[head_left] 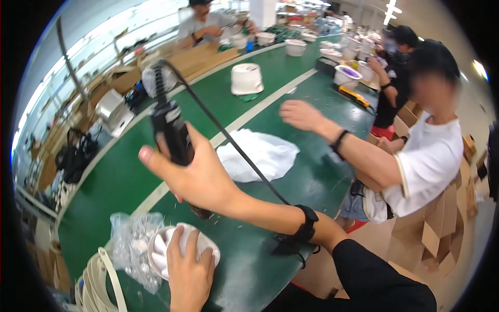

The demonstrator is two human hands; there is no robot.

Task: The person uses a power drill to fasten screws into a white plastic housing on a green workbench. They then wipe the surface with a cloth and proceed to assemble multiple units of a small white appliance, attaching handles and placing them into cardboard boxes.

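Note:
My right hand (195,174) is raised over the green table (125,182) and grips a black corded power tool (171,132), its tip pointing up. The tool's black cable (244,161) runs down along my forearm to a black wrist strap (305,229). My left hand (189,273) rests on a white round fan-like plastic part (163,249) at the table's near edge, fingers curled over its rim. A crumpled clear plastic bag (130,244) lies against that part on its left.
A white plastic bag (262,153) lies mid-table. A co-worker in a white shirt (429,161) sits to the right, one hand (299,114) over the table. Farther off are a white round housing (246,79), white tubs, other people and cardboard boxes. White curved strips (99,281) sit at the lower left.

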